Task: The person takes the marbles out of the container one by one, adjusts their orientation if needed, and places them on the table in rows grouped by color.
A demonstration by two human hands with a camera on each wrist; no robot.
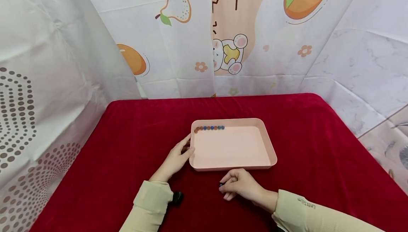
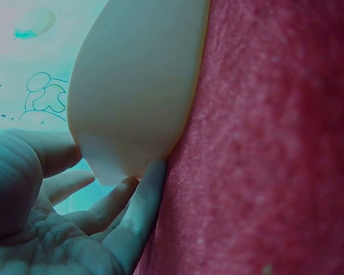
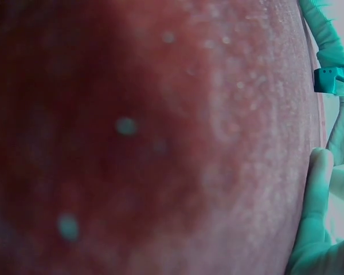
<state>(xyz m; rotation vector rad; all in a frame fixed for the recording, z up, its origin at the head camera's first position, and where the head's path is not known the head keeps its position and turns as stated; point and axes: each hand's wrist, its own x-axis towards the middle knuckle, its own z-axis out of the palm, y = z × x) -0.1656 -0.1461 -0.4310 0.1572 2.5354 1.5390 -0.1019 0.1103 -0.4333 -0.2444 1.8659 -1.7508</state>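
Item: small dark-blue round bead (image 1: 220,185) — pinched at the fingertips of the right hand (image 1: 241,185), low over the red plush cloth-covered surface (image 1: 318,147), just off the near edge of the tray at about 6 o'clock. Only a sliver of it shows past the curled fingers; the right wrist view does not show it.

Companion item: shallow pale-pink rectangular plastic tray (image 1: 266,141), lying flat at the middle of the surface. A row of small blue and orange beads (image 1: 209,128) sits along its far wall, toward the 11 o'clock corner, bead touching bead.

Left hand (image 1: 176,158): fingers relaxed and nearly straight, resting against the tray's left wall at 9 o'clock; in the left wrist view the fingertips (image 2: 139,192) touch the tray's (image 2: 137,86) outer corner. It holds nothing.

Handling, by judgement: the bead looks light, hard and smooth — likely to roll or slip out of a loose pinch, and the plush pile would slow it, though it could half-hide it. Best taken across its widest part between thumb and forefinger tips, with light pressure. The tray looks thin, stiff and light; it would slide on a nudge, so a steadying touch at its wall suits it.

Also present: a small black rounded object (image 1: 177,197) beside the left sleeve, at 7 o'clock from the tray — what it is cannot be told.
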